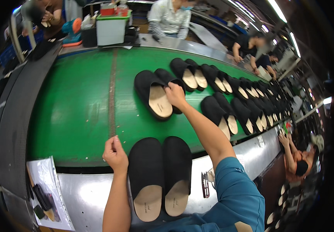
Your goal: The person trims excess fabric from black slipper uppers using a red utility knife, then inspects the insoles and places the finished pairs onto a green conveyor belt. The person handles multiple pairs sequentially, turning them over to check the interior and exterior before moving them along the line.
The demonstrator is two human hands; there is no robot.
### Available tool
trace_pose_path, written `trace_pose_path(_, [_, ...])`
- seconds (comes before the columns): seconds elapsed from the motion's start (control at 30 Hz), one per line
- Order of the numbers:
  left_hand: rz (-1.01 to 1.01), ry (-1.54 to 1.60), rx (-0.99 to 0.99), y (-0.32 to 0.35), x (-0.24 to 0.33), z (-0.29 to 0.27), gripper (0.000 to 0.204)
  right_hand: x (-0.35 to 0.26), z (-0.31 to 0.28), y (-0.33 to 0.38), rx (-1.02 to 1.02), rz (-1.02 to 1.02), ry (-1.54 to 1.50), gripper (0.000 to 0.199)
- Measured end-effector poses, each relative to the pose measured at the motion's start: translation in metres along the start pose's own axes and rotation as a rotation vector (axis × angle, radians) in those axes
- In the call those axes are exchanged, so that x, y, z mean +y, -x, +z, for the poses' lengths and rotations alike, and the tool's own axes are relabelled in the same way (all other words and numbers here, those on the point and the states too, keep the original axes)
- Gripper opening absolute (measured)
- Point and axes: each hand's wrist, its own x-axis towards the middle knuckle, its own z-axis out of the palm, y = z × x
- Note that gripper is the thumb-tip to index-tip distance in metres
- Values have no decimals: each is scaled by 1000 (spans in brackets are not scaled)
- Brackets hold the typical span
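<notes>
My right hand [174, 95] reaches over a green conveyor belt and closes on the adjoining edges of a pair of black clogs [148, 83] with beige insoles. The clogs stand side by side, toes pointing away from me. Close to my body, a second pair of black clogs [147, 162] rests on the metal ledge [87, 195], with toes toward the belt. Left of that pair is my left hand [115, 155], its fingers curled in and the thumb pressed over them. Nothing shows in it.
Rows of black clogs [248, 112] fill the belt [78, 100] to the right. At left on the ledge lies a plastic-covered sheet [58, 193] with tools. Across the belt stand a white bin [111, 31] and an orange-and-teal tape dispenser [72, 31]. Several people work nearby.
</notes>
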Motion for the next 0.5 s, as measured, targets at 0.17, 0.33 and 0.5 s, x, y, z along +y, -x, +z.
trace_pose_path(0.17, [50,-11,6,-2,3,1,20,-44,-139,115,-61,89,-191,29])
trace_pose_path(0.33, [84,-7,-77,-10,-30,-2,24,-32,-240,247,88,56,-323,22])
trace_pose_path(0.5, [208,-139,-96,-25,-37,-12,30,10,-311,347,271,194,-15,22])
